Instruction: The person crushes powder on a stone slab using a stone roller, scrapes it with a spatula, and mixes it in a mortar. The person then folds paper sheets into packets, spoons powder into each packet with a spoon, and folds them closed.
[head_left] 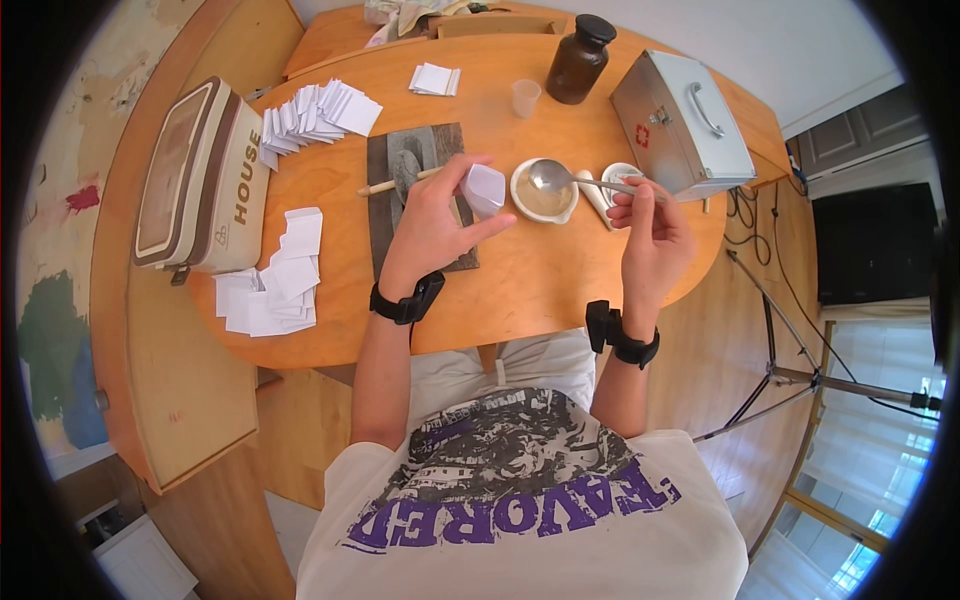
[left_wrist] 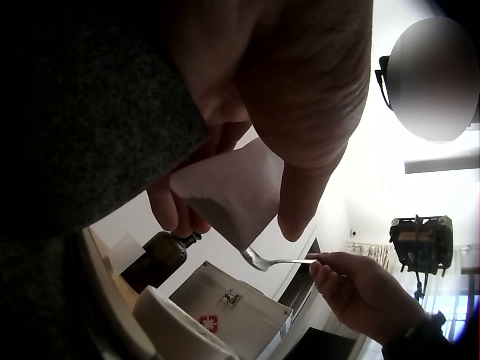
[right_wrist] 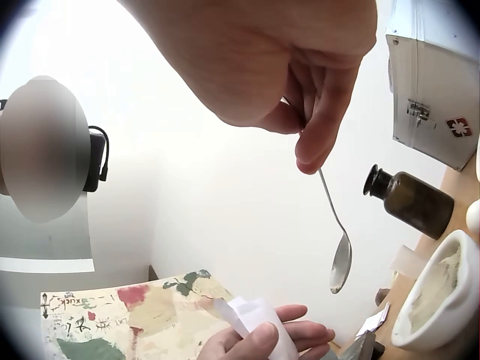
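- Holding a small folded white paper packet (head_left: 484, 190) up in the air, left hand (head_left: 432, 225) with fingers and thumb curled round it, just left of the round white bowl (head_left: 543, 192).
- Pinching the thin handle of a shiny metal spoon (head_left: 570, 178), right hand (head_left: 650, 235) with fingertips closed tight on it.
- Hanging with its scoop right above the white bowl, close beside the packet but not touching it.
- Sitting inside the bowl, some pale powder.
- Resting on the round wooden worktop (head_left: 530, 275), the bowl, with a dark flat board (head_left: 395, 205) to its left.
- Standing behind the bowl, a dark brown glass bottle (head_left: 578, 60) and a small clear plastic cup (head_left: 525, 98).
- Lying at the right, a grey metal box with a red cross (head_left: 680, 125).
- Spread at the left, many small white paper squares (head_left: 275, 280) near a cream case marked HOUSE (head_left: 200, 175).
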